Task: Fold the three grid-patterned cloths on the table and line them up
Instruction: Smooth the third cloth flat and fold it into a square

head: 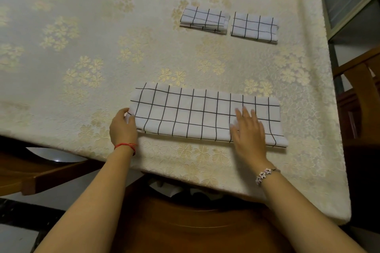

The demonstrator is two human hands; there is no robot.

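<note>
Two bare forearms are seen reaching up from the bottom edge, above the back of a wooden chair (195, 228) that is tucked against the near side of the table (82, 47). A red string (125, 146) is worn on the left wrist and a beaded bracelet (266, 174) on the right.

The left hand (123, 127) is curled round the left end of the long cloth (195, 115), and that edge is gripped between thumb and fingers. The right hand (249, 133) is laid flat on the right part of the same cloth, with fingers straight and slightly spread; nothing is grasped by it.

The long cloth, white with a black grid, is folded into a wide strip and is spread flat near the front edge of the table, running left to right. A cream covering with pale gold flower clusters is spread over the tabletop.

Farther back, toward the right far corner, two smaller grid-patterned cloths are set side by side with a narrow gap between them. The left folded cloth (204, 19) is stacked in several layers, whose edges show along its near side. The right folded cloth (255, 26) is laid as a flat rectangle.
</note>
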